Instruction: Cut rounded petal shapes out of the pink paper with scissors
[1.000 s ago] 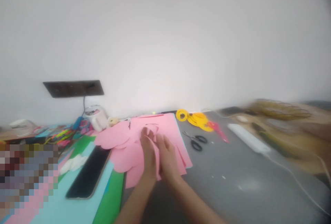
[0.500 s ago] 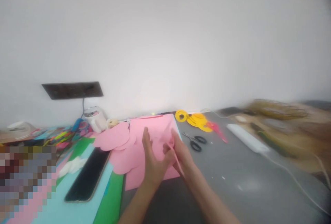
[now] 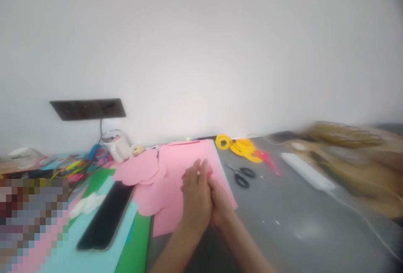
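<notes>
My left hand (image 3: 197,195) is laid flat, fingers together, against my right hand (image 3: 221,206) above the paper. Between the two palms a folded piece of pink paper (image 3: 210,173) is pressed; only small bits of its edge show. Beneath them lies a large pink paper sheet (image 3: 179,154). Left of my hands, several scalloped pink paper cutouts (image 3: 137,170) overlap on the sheet's edge. The scissors (image 3: 242,176) with black handles rest on the grey table to the right of my right hand.
A black phone (image 3: 107,218) lies on light blue and green paper at left. Behind it stands a white canister (image 3: 116,145). Yellow paper cutouts (image 3: 245,148) and a pink strip (image 3: 269,163) lie at the back. On the right is a white power strip (image 3: 307,171) with its cable.
My left hand, earlier spread apart with its thumb near the paper, has closed flat against my right hand. The pink piece is now mostly hidden between the palms.
</notes>
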Demonstrator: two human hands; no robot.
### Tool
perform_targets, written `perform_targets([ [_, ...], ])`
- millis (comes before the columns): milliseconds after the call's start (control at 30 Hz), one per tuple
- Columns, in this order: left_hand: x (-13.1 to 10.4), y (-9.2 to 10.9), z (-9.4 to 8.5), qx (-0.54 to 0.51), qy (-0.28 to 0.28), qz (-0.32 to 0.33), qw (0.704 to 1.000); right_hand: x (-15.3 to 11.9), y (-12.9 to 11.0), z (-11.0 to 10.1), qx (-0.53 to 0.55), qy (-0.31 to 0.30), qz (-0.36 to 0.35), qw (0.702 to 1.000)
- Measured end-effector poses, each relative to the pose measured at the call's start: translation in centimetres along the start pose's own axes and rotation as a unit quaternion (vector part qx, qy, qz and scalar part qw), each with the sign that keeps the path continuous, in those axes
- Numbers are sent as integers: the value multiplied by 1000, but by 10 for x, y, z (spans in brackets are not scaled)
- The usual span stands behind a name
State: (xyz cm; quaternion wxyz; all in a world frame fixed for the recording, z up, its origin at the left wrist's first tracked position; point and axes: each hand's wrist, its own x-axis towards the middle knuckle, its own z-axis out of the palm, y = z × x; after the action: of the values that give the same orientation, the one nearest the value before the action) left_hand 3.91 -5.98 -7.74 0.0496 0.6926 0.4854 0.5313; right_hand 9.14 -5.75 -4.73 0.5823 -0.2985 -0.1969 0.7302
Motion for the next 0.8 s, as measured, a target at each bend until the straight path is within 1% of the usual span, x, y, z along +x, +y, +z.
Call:
perform_targets([
  [67, 8, 0, -2, 34, 8, 30, 999, -3, -2, 1, 15, 6, -1, 1000],
  [167, 21, 3, -10, 92, -6, 74, 993, -6, -7, 3, 27, 27, 14, 999],
  [200, 24, 3, -11, 113, -16, 99, 989, -7, -8, 3, 20, 39, 23, 999],
  [233, 25, 4, -13, 151, -17, 126, 980, -7, -10, 4, -3, 61, 31, 998],
  [267, 26, 4, -13, 178, -17, 144, 973, -7, -11, 4, -56, 107, 36, 992],
  [300, 25, 3, -14, 194, -17, 164, 967, -7, -12, 3, -131, 172, 39, 976],
  [333, 24, 3, -14, 194, -21, 187, 963, -7, -12, 3, -215, 247, 41, 944],
  [400, 20, 3, -15, 144, -45, 240, 959, -7, -8, 0, -354, 386, 51, 851],
  [433, 19, 4, -16, 103, -62, 267, 956, -8, -4, -1, -378, 417, 52, 825],
  [467, 18, 6, -17, 60, -75, 286, 953, -8, 1, -1, -381, 430, 51, 817],
  [500, 17, 7, -19, 22, -83, 290, 953, -8, 6, -2, -351, 412, 24, 840],
  [567, 16, 12, -21, -12, -82, 286, 955, -8, 16, -2, -275, 348, -38, 896],
  [633, 16, 14, -21, 20, -66, 292, 954, -7, 21, -2, -188, 260, -84, 943],
  [700, 15, 13, -20, 85, -32, 279, 956, -4, 20, -4, -119, 178, -95, 972],
  [800, 16, 6, -17, 147, 9, 223, 964, -3, 12, -10, -57, 91, -69, 992],
])
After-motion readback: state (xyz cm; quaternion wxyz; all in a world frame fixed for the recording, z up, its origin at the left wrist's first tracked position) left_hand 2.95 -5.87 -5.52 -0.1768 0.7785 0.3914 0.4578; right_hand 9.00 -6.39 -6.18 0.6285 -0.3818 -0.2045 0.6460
